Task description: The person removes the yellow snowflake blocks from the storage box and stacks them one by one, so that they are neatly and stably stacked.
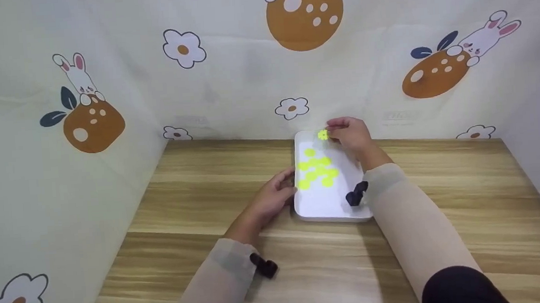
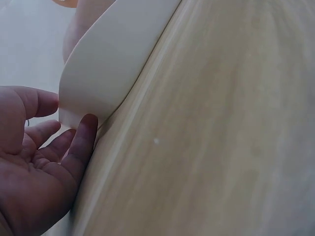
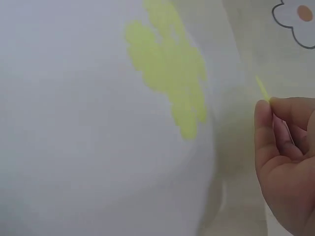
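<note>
In the head view, my right hand (image 1: 353, 136) is over the far end of a white rectangular tray (image 1: 319, 205). Thumb and finger pinch a thin yellow notched disc (image 1: 322, 135), seen edge-on in the right wrist view as a yellow sliver (image 3: 262, 88) above the fingertips. Several similar yellow discs (image 1: 316, 165) lie bunched on the tray floor, some touching or overlapping. My left hand (image 1: 273, 196) is at the tray's left side. In the left wrist view its loosely bent fingers (image 2: 81, 140) touch the outer wall (image 2: 110, 59); nothing else shows in that hand.
The tray stands on a wood-grain table (image 1: 196, 185), near its back edge. A pale cloth with printed rabbits, oranges and flowers (image 1: 236, 78) hangs behind and at the sides. Small black devices (image 1: 264, 266) are strapped at both wrists.
</note>
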`<action>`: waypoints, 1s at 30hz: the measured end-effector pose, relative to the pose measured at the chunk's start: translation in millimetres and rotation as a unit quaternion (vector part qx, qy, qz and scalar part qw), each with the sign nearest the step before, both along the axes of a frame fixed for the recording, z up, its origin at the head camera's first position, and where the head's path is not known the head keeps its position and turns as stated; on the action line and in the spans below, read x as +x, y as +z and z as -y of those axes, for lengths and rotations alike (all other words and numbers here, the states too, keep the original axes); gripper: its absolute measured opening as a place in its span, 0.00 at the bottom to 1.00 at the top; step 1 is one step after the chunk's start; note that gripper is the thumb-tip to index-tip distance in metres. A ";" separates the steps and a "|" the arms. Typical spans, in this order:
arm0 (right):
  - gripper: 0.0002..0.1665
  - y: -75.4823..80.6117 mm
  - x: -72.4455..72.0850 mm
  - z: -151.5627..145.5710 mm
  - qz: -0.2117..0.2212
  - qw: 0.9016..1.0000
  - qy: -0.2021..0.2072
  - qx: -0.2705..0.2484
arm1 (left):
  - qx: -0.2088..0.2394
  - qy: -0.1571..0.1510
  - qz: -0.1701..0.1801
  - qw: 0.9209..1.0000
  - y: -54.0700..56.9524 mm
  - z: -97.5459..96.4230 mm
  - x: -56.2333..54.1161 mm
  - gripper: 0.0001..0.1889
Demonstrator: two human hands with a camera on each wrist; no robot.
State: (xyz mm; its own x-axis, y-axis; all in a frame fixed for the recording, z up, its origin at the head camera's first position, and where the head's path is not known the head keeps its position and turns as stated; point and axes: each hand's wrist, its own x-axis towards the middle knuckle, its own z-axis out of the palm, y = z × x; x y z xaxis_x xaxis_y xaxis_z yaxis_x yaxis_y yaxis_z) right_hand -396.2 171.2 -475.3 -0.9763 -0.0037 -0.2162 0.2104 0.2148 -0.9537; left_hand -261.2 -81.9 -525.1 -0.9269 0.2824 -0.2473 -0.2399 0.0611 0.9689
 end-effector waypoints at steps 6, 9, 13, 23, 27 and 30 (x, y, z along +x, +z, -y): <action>0.23 21.2 6.9 -13.9 0.006 0.998 -0.012 -0.061 | 0.014 -0.003 0.002 1.000 1.5 -1.2 1.1 0.33; 0.24 26.5 12.1 -25.6 0.001 0.995 -0.021 -0.093 | 0.021 -0.006 -0.003 1.000 1.7 -1.2 1.6 0.34; 0.26 28.6 19.5 -42.9 0.000 0.993 -0.031 -0.113 | 0.024 -0.009 -0.006 1.000 -1.2 0.0 0.6 0.33; 0.29 25.5 34.9 -85.2 -0.003 0.989 -0.057 -0.135 | 0.021 -0.010 -0.001 1.000 -3.4 0.4 -2.2 0.33; 0.31 21.0 39.9 -98.1 0.001 0.988 -0.068 -0.142 | 0.026 -0.013 -0.007 1.000 -4.1 0.6 -3.0 0.33; 0.32 16.7 43.9 -107.0 0.011 0.987 -0.073 -0.143 | 0.027 -0.013 -0.002 1.000 -4.8 0.3 -2.7 0.33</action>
State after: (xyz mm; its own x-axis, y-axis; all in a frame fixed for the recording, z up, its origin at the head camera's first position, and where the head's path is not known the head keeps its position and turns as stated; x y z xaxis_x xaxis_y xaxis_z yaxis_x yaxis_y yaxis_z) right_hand -352.3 278.1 -458.6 -0.9662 0.0735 -0.2472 0.2398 -0.0972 -0.9660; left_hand -263.9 -82.2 -529.9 -0.9202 0.3191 -0.2266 -0.2343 0.0147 0.9721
